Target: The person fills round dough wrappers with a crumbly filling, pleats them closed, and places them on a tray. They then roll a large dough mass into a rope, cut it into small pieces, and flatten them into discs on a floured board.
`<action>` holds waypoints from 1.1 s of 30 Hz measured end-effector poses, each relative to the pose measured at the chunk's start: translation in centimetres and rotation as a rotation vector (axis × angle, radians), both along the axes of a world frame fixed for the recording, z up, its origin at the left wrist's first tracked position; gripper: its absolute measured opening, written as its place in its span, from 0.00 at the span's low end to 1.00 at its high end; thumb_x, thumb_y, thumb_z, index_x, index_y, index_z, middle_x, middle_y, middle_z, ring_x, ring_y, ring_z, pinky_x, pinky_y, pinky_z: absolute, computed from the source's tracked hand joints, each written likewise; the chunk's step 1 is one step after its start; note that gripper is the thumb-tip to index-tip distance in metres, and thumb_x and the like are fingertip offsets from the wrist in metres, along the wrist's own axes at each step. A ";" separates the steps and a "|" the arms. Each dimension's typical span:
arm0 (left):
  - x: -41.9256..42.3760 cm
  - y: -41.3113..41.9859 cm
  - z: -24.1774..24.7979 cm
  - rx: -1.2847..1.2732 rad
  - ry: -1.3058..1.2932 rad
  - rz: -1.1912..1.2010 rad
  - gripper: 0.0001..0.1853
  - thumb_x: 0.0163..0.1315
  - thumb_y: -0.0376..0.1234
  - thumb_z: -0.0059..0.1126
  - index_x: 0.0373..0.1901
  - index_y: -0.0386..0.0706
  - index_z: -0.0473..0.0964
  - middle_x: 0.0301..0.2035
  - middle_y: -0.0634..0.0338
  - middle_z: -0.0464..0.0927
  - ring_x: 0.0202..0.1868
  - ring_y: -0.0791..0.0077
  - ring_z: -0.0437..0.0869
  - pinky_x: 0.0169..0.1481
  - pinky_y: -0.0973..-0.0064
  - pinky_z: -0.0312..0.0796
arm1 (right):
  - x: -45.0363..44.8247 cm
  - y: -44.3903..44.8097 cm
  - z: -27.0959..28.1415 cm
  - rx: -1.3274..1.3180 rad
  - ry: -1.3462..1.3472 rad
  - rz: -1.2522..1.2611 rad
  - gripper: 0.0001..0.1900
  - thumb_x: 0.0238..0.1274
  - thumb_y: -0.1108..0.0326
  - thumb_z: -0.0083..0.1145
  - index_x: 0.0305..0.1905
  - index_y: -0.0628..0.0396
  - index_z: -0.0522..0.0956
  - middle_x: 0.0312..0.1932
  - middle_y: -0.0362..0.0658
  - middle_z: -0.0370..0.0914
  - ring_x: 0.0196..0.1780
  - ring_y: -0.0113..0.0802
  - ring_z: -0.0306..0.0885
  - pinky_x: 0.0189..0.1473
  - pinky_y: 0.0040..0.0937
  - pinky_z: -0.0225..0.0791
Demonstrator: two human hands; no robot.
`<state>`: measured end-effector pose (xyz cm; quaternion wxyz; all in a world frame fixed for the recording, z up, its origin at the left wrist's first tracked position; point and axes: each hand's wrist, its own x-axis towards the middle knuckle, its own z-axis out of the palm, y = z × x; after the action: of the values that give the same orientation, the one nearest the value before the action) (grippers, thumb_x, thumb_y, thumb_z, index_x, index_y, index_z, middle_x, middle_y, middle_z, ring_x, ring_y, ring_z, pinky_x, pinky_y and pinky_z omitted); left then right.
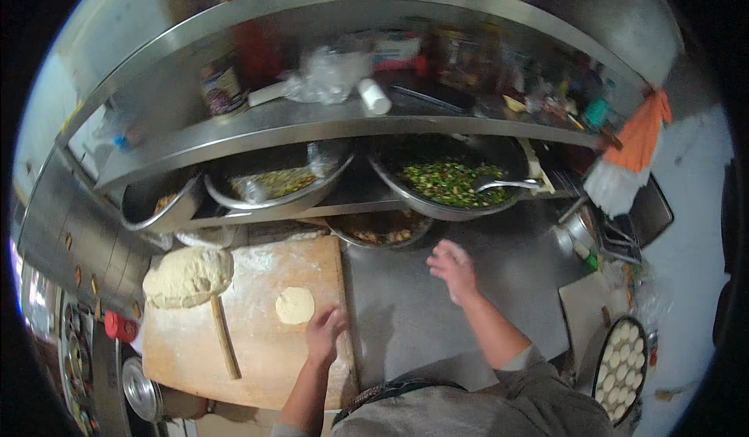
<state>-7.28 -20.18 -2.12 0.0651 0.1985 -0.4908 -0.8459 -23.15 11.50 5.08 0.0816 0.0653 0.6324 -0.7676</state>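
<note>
My left hand (325, 330) hovers at the right side of a floured wooden board (181, 352), close to a flat round of dough (295, 306); whether it touches the round I cannot tell. Nothing shows in its loosely curled fingers. Over the steel worktop (404, 302) my right hand (454, 268) is raised, fingers apart and holding nothing, slightly blurred. A big lump of dough (188, 278) rests at the board's far left. Against it lies a wooden rolling pin (226, 337). Beyond my right hand stands a steel bowl of chopped green filling (456, 182) with a metal spoon (508, 185) in it.
A steel shelf (363, 125) spans the back above the bowls. Another bowl of filling (275, 185) stands left, and a lower bowl (380, 235) sits behind the board. An orange cloth (641, 135) hangs at right. Below it is an oval pan of dough balls (620, 369).
</note>
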 end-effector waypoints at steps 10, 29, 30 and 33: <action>2.5 4.4 4.0 -0.413 -0.059 -0.175 0.03 0.69 0.26 0.60 0.39 0.37 0.82 0.27 0.64 0.79 0.31 0.77 0.79 0.37 0.75 0.73 | -9.9 9.0 13.8 -0.047 0.071 -0.383 0.18 0.65 0.67 0.67 0.53 0.58 0.71 0.43 0.47 0.79 0.38 0.39 0.82 0.38 0.43 0.81; 8.7 15.7 2.1 -0.065 -0.377 -0.132 0.03 0.60 0.26 0.69 0.31 0.38 0.82 0.28 0.62 0.81 0.27 0.73 0.79 0.33 0.72 0.73 | 18.5 19.3 -7.4 0.161 -0.094 -0.435 0.16 0.51 0.78 0.56 0.48 0.59 0.77 0.42 0.39 0.75 0.41 0.31 0.72 0.45 0.32 0.66; 9.5 15.3 1.4 -0.024 -0.413 -0.126 0.04 0.60 0.26 0.69 0.32 0.38 0.81 0.27 0.62 0.80 0.29 0.73 0.80 0.34 0.71 0.74 | 18.7 18.8 -8.8 0.161 -0.065 -0.414 0.17 0.51 0.78 0.57 0.49 0.59 0.77 0.42 0.38 0.74 0.40 0.30 0.71 0.44 0.32 0.66; 11.1 13.4 0.9 -0.107 -0.429 -0.077 0.06 0.61 0.27 0.69 0.36 0.39 0.80 0.29 0.62 0.79 0.31 0.73 0.81 0.36 0.71 0.75 | 19.2 17.0 -11.9 0.234 -0.122 -0.281 0.20 0.57 0.76 0.59 0.56 0.61 0.73 0.38 0.39 0.75 0.37 0.30 0.73 0.38 0.31 0.66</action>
<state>3.78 -6.80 -1.26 -0.0626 0.3514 -0.5449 -0.7587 -3.91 28.49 -6.79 0.0038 0.2082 0.6960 -0.6872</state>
